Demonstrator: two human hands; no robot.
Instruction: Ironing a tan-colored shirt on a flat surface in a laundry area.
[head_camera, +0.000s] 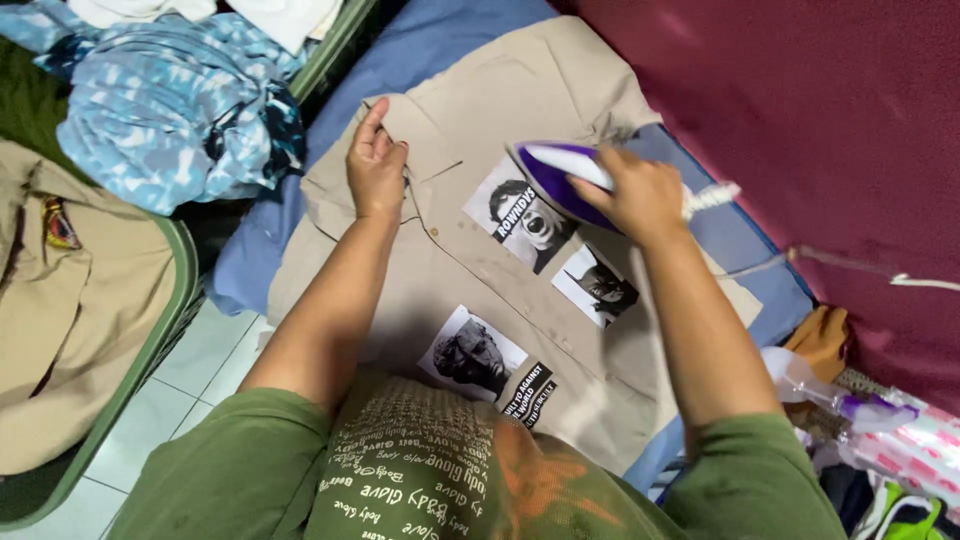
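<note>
Fabric of the beige shirt (470, 130), spread on the blue board (420, 50), looks soft and shifty, so the left hand (376, 165) pins its collar flat while the right hand (640, 195) clenches the hefty purple iron (560, 175) by its handle.

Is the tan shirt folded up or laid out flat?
Laid out flat. The tan shirt lies spread on the blue pad, left hand pressing its collar while the right hand holds the purple iron.

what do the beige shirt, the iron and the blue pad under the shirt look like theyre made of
Beige shirt: matte woven cloth, probably cotton; soft creases, printed photo patches.
Iron: glossy purple and white plastic body; its soleplate is hidden.
Blue pad: smooth fabric cover, lightly wrinkled; its filling cannot be seen.
</note>
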